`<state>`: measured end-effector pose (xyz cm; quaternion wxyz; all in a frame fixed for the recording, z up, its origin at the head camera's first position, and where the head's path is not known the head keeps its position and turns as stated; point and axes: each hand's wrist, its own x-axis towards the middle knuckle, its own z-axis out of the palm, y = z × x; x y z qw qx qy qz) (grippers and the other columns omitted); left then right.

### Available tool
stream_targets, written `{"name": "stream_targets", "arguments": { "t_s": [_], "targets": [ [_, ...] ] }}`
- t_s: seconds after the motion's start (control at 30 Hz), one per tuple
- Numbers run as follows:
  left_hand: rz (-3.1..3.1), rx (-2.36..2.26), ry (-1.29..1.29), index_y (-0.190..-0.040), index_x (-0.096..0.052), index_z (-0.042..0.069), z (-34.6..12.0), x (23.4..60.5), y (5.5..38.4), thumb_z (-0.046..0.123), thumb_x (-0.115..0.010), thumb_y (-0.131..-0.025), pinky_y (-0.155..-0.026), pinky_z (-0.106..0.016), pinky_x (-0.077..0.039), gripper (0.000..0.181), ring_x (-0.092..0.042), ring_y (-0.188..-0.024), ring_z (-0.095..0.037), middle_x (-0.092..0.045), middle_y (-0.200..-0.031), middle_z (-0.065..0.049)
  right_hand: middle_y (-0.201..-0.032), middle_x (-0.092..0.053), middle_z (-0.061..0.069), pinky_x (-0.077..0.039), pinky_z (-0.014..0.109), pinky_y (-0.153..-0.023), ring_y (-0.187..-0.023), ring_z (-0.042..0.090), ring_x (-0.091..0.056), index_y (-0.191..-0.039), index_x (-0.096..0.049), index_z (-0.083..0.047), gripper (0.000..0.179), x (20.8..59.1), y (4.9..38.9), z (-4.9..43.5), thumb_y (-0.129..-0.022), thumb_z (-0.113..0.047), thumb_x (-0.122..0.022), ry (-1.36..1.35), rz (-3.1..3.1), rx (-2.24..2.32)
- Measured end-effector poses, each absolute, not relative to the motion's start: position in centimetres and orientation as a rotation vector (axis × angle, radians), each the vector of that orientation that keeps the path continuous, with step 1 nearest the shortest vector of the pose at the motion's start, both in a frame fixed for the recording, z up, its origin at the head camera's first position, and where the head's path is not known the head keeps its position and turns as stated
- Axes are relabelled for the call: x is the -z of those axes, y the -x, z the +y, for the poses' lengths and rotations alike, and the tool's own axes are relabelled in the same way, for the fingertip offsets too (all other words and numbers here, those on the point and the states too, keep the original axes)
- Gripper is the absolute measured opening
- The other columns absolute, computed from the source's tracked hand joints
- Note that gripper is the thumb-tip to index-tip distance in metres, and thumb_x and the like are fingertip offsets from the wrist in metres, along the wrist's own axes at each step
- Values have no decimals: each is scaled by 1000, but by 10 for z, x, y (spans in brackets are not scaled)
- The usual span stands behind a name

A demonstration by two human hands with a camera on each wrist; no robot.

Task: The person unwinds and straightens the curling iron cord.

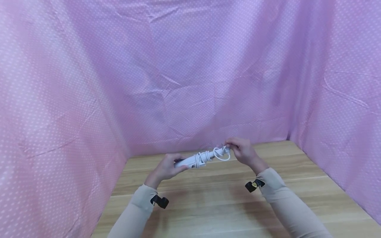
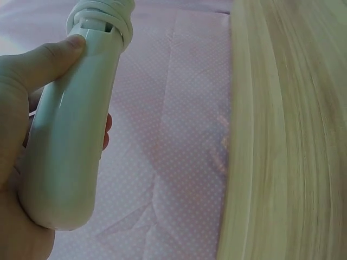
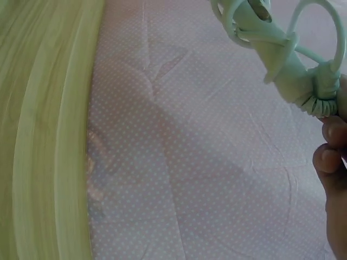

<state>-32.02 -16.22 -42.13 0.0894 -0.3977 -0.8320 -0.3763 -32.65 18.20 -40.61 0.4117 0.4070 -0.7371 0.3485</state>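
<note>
Most fingers of your left hand (image 1: 166, 168) are hidden behind the white handle (image 2: 73, 135), and the top edge of the left wrist view cuts off its corded end. Your right hand (image 1: 244, 153) runs past the right wrist view's right edge; the head view's bottom edge crops both your sleeves (image 1: 131, 211).

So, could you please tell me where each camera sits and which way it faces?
Head: worn on the head, facing forward and down at the white device; left hand, right hand and both sleeves show.
Left wrist: worn there, facing the device's rounded end; thumb, palm and fingertips show.
Right wrist: worn there, facing the cord-wrapped end; some fingers show at the right edge.
Both wrist views share the dotted pink cloth and wooden tabletop.
</note>
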Motion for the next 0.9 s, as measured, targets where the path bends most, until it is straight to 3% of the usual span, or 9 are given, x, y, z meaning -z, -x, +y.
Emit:
{"name": "stream_targets", "arguments": {
  "t_s": [0.17,0.27,0.37,0.47,0.57,0.8,0.9],
  "targets": [
    [-2515,1229,1173,-105,-71,5,-166,418,321,24,-77,-84,-73,-27,-57,29,-68,-86,-24,-72,-97,-9,-87,-72,9,-52,14,-75,-74,20,-67,-91,-71,1,18,409,327,185,-77,12,-71,-1036,-1888,-900],
    [-2542,1293,1151,-105,-71,7,-170,415,321,27,-77,-84,-75,-27,-57,30,-68,-89,-24,-72,-98,-8,-89,-70,7,-49,12,-65,-69,13,-62,-97,-71,0,22,415,324,186,-80,13,-69,-1025,-1931,-964],
    [-2563,1303,1116,-105,-72,10,-172,416,321,28,-78,-83,-77,-28,-57,29,-68,-93,-22,-71,-100,-6,-81,-66,6,-41,12,-49,-57,9,-52,-100,-70,0,26,419,321,187,-79,16,-68,-992,-1949,-1053],
    [-2574,1292,1102,-105,-72,10,-173,417,320,27,-78,-83,-78,-29,-57,28,-68,-94,-22,-71,-101,-6,-69,-60,3,-36,13,-43,-51,9,-48,-98,-70,0,25,421,320,185,-78,17,-69,-932,-1941,-1105],
    [-2573,1283,1105,-105,-71,9,-172,416,319,26,-78,-83,-78,-28,-57,29,-68,-93,-24,-71,-101,-7,-65,-58,3,-34,13,-44,-51,8,-46,-94,-70,1,22,421,319,182,-78,16,-69,-891,-1917,-1086],
    [-2569,1237,1153,-106,-70,6,-169,413,318,26,-76,-85,-74,-27,-55,30,-66,-86,-22,-71,-97,-6,-74,-63,4,-43,15,-59,-64,7,-51,-89,-67,-3,19,412,318,179,-80,14,-67,-886,-1946,-981],
    [-2566,1182,1173,-107,-70,6,-170,414,318,25,-76,-85,-75,-26,-55,29,-65,-85,-16,-71,-96,-4,-71,-59,5,-45,18,-55,-62,7,-51,-90,-66,-1,16,407,316,181,-84,13,-64,-935,-2025,-1078]
  ]
}}
